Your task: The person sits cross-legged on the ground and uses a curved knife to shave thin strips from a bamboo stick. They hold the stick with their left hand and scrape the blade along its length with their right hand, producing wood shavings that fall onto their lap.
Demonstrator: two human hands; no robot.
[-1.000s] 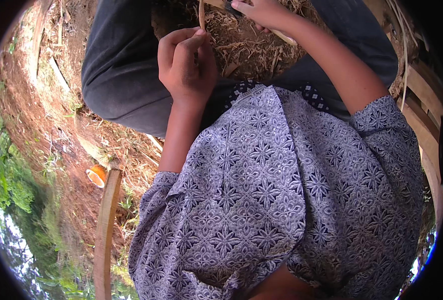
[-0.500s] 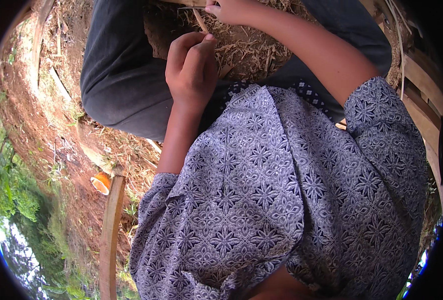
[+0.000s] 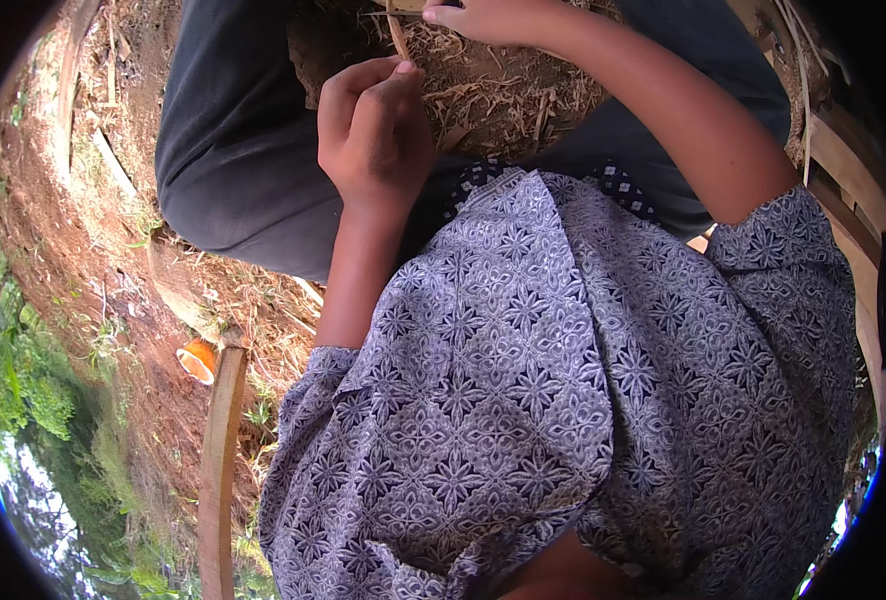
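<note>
My left hand (image 3: 375,130) is closed, thumb and fingers pinching the near end of a thin wooden strip (image 3: 398,38). That strip points away from me and runs up to the upper edge of the view. At the top, my right hand (image 3: 498,18) is closed on a knife; its thin blade (image 3: 388,13) reaches left across the strip. The right fingers and the knife's handle are partly cut off by the edge of the picture. Pale shavings (image 3: 503,85) lie on the soil between my legs, beyond the hands.
My dark-trousered legs (image 3: 233,170) frame the work on both sides. Left of me, a wooden post (image 3: 223,460) stands near an orange cup-like container (image 3: 198,360) on reddish ground. Wooden boards (image 3: 853,180) and thin strips (image 3: 795,60) are at the right.
My right hand with the knife has shifted slightly right, its forearm too. My left hand has moved a little left and still pinches the strip.
</note>
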